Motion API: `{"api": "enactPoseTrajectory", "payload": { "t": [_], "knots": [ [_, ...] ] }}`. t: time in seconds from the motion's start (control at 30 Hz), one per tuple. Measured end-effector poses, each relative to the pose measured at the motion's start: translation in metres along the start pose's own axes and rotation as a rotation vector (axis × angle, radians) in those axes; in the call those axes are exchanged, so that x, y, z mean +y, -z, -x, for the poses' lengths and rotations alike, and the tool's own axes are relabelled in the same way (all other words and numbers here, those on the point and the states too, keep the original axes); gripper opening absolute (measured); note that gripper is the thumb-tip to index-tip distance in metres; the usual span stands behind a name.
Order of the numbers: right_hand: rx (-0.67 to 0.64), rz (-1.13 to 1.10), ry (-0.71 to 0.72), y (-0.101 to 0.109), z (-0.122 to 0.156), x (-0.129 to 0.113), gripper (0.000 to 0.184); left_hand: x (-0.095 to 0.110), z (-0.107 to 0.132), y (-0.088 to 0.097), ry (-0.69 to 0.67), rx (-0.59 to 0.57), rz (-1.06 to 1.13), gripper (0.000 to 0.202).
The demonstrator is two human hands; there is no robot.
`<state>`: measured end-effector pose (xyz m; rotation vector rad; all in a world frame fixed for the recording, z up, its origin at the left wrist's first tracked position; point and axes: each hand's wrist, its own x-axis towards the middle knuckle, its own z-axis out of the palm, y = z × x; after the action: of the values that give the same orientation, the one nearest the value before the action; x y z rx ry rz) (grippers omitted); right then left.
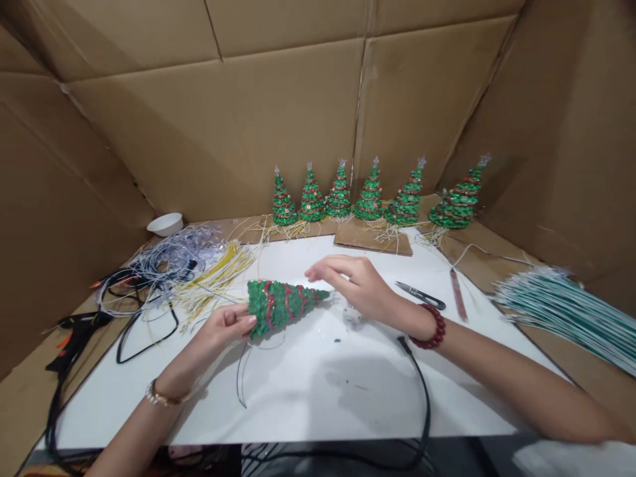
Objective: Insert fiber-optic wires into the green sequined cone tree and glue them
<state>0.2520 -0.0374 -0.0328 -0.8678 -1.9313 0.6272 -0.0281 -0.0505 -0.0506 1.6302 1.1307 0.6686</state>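
My left hand (pixel 229 326) is closed on the wide base of a miniature green Christmas tree (pixel 281 306) wound with red garland. The tree lies on its side above the white tabletop (pixel 293 414), its narrow tip pointing right. Thin dark wire hangs beneath its base. My right hand (pixel 355 281) hovers just over the tip with fingers stretched out and nothing visible in them. A small white object (pixel 352 318), partly hidden, sits under that hand. Near it ends a black cable (pixel 422 391).
Several finished-looking trees (pixel 368 199) stand along the back on cardboard. Black thread snips (pixel 420 295) and a red stick-like tool (pixel 458 295) lie right. Green-white wires (pixel 571 311) are bundled far right. Tangled wires (pixel 183 258), a white bowl (pixel 165 225) and a glue gun (pixel 74 334) are left.
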Motion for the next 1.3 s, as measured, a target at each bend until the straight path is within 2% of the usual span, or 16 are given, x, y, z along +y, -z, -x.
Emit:
{"api": "enactPoseTrajectory", "payload": {
  "t": [0.13, 0.27, 0.37, 0.47, 0.57, 0.67, 0.73, 0.8, 0.9, 0.97, 1.07, 1.3],
  "knots": [
    [-0.147, 0.17, -0.014, 0.002, 0.021, 0.006, 0.054, -0.01, 0.01, 0.006, -0.078, -0.057, -0.356, 0.025],
    [-0.157, 0.423, 0.087, -0.003, 0.033, 0.012, 0.048, -0.019, 0.014, -0.003, -0.127, -0.047, -0.654, 0.025],
    [-0.105, 0.544, 0.235, -0.005, 0.038, 0.015, 0.036, -0.011, 0.022, -0.009, -0.172, 0.05, -0.86, 0.023],
    [-0.061, 0.589, 0.318, -0.007, 0.044, 0.021, 0.029, 0.014, 0.033, -0.008, -0.289, 0.196, -1.026, 0.02],
    [-0.008, 0.657, 0.281, -0.008, 0.049, 0.031, 0.03, 0.043, 0.031, 0.004, -0.367, 0.425, -0.977, 0.02],
    [0.036, 0.698, 0.229, -0.01, 0.05, 0.042, 0.033, 0.056, 0.002, 0.029, -0.266, 0.664, -0.864, 0.026],
    [0.049, 0.703, 0.227, -0.013, 0.05, 0.047, 0.034, 0.05, -0.028, 0.049, -0.114, 0.677, -0.882, 0.025],
    [0.048, 0.715, 0.241, -0.017, 0.051, 0.051, 0.034, 0.034, -0.056, 0.066, 0.053, 0.608, -1.017, 0.026],
    [0.044, 0.732, 0.264, -0.023, 0.053, 0.053, 0.034, 0.005, -0.081, 0.078, 0.09, 0.529, -1.078, 0.017],
    [0.049, 0.73, 0.262, -0.025, 0.054, 0.054, 0.033, -0.01, -0.085, 0.078, 0.081, 0.507, -1.096, 0.014],
    [0.072, 0.726, 0.261, -0.027, 0.055, 0.055, 0.034, -0.021, -0.082, 0.076, 0.071, 0.54, -1.085, 0.019],
    [0.097, 0.72, 0.272, -0.022, 0.053, 0.056, 0.033, -0.019, -0.08, 0.094, 0.0, 0.745, -0.833, 0.018]
  ]
}}
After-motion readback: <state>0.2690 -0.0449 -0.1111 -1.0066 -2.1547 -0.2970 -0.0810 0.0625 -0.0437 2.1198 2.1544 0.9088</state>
